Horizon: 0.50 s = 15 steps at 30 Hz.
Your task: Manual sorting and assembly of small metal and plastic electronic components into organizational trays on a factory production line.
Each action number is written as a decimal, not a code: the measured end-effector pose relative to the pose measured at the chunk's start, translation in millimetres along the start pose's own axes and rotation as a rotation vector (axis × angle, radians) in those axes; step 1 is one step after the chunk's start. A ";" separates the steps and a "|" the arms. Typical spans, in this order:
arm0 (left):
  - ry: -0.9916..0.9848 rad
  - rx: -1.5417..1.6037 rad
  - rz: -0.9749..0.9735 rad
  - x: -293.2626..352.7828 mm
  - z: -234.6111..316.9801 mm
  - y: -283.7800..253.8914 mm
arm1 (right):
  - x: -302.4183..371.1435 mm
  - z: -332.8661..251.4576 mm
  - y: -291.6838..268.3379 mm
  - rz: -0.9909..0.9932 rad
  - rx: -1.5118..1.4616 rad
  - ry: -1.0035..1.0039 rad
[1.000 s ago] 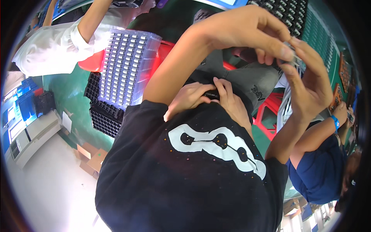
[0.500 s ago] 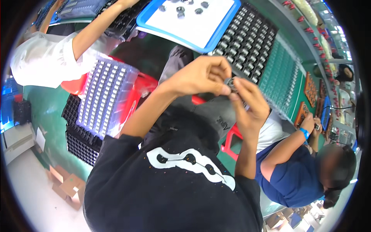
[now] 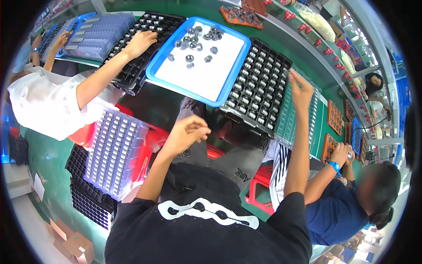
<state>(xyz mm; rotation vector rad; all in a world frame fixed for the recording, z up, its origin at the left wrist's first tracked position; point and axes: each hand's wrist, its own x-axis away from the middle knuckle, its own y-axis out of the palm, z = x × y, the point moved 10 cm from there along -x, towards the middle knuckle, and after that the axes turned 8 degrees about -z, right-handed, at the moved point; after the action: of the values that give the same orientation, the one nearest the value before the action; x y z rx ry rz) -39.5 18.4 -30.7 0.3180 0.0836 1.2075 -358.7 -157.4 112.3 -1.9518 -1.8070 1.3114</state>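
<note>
My right hand [image 3: 301, 90] reaches over the far right edge of a black compartment tray [image 3: 259, 86], thumb and finger pinched together. A small grey metal part [image 3: 289, 71] seems to be at its fingertips, mostly covered by them. Rows of small silvery metal parts fill the tray's pockets. My left hand [image 3: 189, 134] hangs in front of my lap with fingers loosely curled and nothing visible in it. Beyond it, a blue-rimmed tray [image 3: 151, 70] with a white lining bears several dark, nut-like metal parts [image 3: 193, 42], mostly toward its far end.
A green-looking clear tray [image 3: 299, 114] adjoins the black one. At left, a co-worker's hand [image 3: 141, 43] rests over another black tray [image 3: 165, 22]. A clear tray of parts [image 3: 115, 152] lies on a red stool [image 3: 143, 163]. Another co-worker [image 3: 338, 207] sits close on my right.
My hands, earlier together around a small round metal part, have parted. The right went outward to the black tray; the left dropped nearer my lap. The view has shifted, showing more of the bench.
</note>
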 end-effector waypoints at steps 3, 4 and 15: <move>-0.101 -0.037 0.038 20.9 -36.0 -13.3 | -38.4 79.5 -0.9 0.002 0.121 0.022; -0.159 -0.049 0.057 29.1 -51.4 -16.3 | -47.9 91.3 -1.4 -0.003 0.182 0.005; -0.276 -0.095 0.092 51.9 -147.6 -22.8 | -71.6 111.9 28.7 -0.031 0.370 -0.135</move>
<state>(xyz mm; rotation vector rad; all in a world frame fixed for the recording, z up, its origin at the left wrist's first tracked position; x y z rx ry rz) -34.5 88.4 -172.4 0.4053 -0.2289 1.2437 -405.7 -274.0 60.7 -1.6680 -1.5034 1.6627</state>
